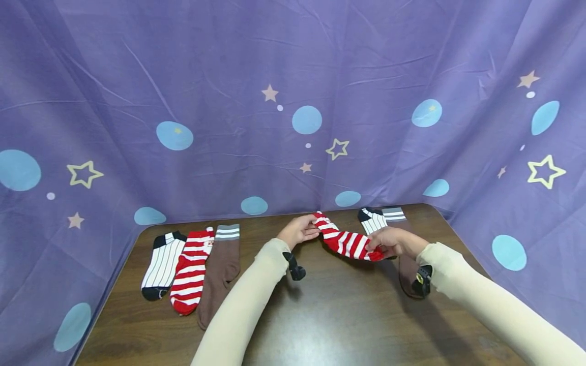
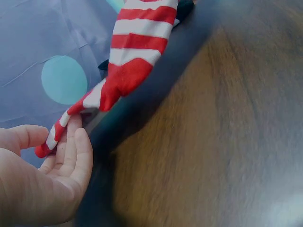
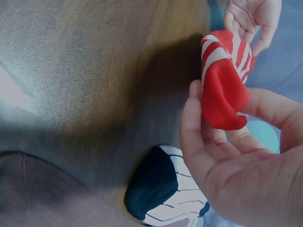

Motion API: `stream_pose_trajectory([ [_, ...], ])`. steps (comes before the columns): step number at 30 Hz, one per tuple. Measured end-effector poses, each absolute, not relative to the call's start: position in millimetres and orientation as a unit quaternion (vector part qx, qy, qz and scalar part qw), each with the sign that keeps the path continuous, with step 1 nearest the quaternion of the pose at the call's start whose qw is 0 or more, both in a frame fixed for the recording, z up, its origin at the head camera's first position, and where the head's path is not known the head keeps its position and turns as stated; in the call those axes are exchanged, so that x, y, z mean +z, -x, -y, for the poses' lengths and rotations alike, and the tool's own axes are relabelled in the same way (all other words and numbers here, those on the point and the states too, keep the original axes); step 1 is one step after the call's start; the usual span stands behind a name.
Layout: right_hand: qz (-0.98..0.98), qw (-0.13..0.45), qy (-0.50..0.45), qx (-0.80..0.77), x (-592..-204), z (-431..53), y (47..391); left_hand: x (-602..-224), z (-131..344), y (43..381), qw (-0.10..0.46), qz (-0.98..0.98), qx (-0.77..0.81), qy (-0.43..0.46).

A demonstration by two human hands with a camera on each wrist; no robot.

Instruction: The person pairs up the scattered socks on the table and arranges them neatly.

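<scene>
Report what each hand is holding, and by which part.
Both hold the same red-and-white striped sock: the left hand pinches its cuff end, and the right hand grips its solid red toe end.

On the table (image 1: 320, 305), three socks (image 1: 188, 274) lie side by side at the left, two more socks (image 1: 373, 219) lie at the right, the held sock (image 1: 345, 243) is between them, from the left hand (image 1: 298, 231) to the right hand (image 1: 392, 241), and behind the table, at the far side, hangs the curtain (image 1: 229, 66).
</scene>
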State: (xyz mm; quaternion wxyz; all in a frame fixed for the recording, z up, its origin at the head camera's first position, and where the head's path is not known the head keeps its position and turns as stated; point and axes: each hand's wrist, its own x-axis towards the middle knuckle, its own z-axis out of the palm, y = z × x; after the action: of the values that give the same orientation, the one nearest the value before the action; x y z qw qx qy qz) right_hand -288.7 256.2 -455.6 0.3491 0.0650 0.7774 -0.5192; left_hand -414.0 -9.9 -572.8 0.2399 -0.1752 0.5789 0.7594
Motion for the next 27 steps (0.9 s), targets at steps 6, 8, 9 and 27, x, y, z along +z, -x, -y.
stream_pose_trajectory([
  [6,-0.792,0.338,-0.090,-0.500,-452,-261,291,-512,32,373,0.253,-0.602,0.740,0.158],
  [8,-0.791,0.338,-0.097,-0.500,-453,-262,291,-495,35,361,0.266,-0.622,0.716,0.171],
  [9,-0.790,0.339,-0.102,-0.501,-454,-262,291,-492,38,358,0.277,-0.628,0.708,0.167],
  [27,-0.767,0.305,-0.131,-0.549,-459,-260,299,-519,49,367,0.228,-0.687,0.667,0.180],
])
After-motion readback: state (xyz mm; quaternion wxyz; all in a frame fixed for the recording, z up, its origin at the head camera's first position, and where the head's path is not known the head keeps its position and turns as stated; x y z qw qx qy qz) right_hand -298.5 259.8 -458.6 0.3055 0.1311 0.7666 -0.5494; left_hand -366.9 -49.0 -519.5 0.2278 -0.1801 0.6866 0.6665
